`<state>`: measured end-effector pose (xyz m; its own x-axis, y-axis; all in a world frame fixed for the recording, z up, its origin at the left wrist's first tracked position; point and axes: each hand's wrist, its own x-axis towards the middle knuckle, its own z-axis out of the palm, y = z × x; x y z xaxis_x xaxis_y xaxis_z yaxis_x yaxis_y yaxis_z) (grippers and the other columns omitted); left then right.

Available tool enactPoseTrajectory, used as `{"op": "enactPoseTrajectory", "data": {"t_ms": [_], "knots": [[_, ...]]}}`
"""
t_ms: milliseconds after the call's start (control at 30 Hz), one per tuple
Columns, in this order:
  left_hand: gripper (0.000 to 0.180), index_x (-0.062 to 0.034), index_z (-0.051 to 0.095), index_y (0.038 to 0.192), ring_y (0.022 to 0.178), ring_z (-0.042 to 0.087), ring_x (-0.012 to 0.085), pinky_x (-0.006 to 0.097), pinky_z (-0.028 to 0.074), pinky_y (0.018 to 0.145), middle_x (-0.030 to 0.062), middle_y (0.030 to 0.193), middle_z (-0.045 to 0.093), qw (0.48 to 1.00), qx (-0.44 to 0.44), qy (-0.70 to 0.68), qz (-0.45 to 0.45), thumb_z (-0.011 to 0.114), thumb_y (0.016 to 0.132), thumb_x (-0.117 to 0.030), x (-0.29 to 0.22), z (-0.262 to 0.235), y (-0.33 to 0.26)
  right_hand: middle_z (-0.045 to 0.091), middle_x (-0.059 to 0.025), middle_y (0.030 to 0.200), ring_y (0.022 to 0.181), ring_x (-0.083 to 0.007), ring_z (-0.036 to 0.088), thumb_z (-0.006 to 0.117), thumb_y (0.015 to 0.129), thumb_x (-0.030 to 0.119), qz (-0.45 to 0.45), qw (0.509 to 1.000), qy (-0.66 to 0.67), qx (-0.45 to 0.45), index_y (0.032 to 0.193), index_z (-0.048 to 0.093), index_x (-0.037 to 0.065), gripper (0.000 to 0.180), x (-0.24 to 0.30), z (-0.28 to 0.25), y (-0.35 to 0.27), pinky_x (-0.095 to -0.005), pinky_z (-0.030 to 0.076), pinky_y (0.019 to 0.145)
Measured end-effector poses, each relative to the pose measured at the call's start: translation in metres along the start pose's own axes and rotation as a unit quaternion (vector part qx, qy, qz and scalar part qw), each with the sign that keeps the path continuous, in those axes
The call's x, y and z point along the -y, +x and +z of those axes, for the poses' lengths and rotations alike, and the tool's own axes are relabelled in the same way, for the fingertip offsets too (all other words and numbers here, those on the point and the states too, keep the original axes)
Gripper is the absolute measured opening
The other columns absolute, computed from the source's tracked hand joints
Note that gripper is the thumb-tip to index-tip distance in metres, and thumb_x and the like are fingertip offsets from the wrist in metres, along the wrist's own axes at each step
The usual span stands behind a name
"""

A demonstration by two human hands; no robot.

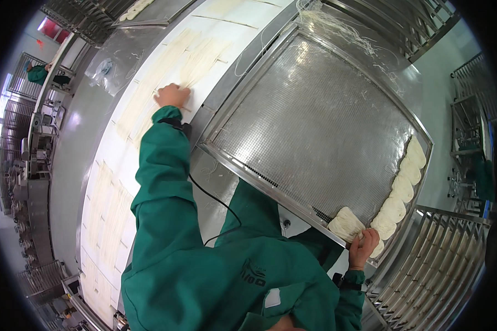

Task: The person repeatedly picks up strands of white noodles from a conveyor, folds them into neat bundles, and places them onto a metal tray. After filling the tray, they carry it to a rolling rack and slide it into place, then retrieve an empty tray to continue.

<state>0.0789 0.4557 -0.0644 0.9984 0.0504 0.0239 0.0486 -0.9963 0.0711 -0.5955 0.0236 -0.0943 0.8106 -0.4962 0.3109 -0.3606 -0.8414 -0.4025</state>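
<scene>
Noodle strands (185, 49) lie on the white belt (207, 74) in the head view, the left hand (173, 95) down on them, fingers curled — gripping or not, I cannot tell. The right hand (364, 249) touches a folded noodle bundle (345, 222) on the mesh tray (315, 121), beside a bundle row (401, 188) — its grip equally unclear.
</scene>
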Motion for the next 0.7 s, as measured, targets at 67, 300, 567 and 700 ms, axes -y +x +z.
{"op": "enactPoseTrajectory", "data": {"t_ms": [67,300,567,700], "knots": [[0.043,-0.0006,0.076,0.094,0.105,0.063,0.0423,0.051,0.051,0.092,0.0243,0.105,0.072,0.993,-0.084,0.016,0.083,0.063,0.079,-0.038,-0.024,0.018,-0.002,0.057,-0.0188,0.123,0.121,-0.0405,0.050,0.066,0.082,0.001,0.000,1.000,-0.002,0.004,0.112,0.060,0.001,0.030,0.004,-0.003,0.001,-0.0508,0.036,0.109],[0.025,0.0000,0.064,0.091,0.080,0.059,0.0220,0.034,0.046,0.076,0.0095,0.084,0.066,0.865,0.167,-0.438,0.177,0.055,0.093,-0.024,-0.129,-0.015,-0.078,0.057,-0.0199,0.126,0.122,-0.0410,0.052,0.069,0.079,0.000,0.005,0.996,0.057,-0.065,0.116,0.063,0.001,0.037,0.027,-0.003,0.045,-0.0481,0.041,0.107],[0.014,-0.0013,0.064,0.105,0.082,0.060,0.0080,0.025,0.050,0.080,0.0008,0.089,0.066,0.606,0.406,-0.619,0.291,0.061,0.096,-0.012,-0.272,-0.098,-0.303,0.056,-0.0203,0.136,0.126,-0.0398,0.052,0.080,0.076,0.016,-0.088,0.980,0.159,-0.077,0.148,0.045,0.006,0.081,0.133,0.007,0.186,-0.0486,0.043,0.105],[0.015,-0.0004,0.061,0.107,0.078,0.058,0.0097,0.027,0.051,0.078,0.0013,0.086,0.062,0.464,0.535,-0.681,0.186,0.061,0.096,-0.011,-0.295,-0.088,-0.347,0.058,-0.0195,0.127,0.119,-0.0409,0.054,0.074,0.079,0.015,-0.042,0.988,0.138,-0.058,0.142,0.047,0.005,0.069,0.133,0.024,0.180,-0.0491,0.045,0.098]]}}
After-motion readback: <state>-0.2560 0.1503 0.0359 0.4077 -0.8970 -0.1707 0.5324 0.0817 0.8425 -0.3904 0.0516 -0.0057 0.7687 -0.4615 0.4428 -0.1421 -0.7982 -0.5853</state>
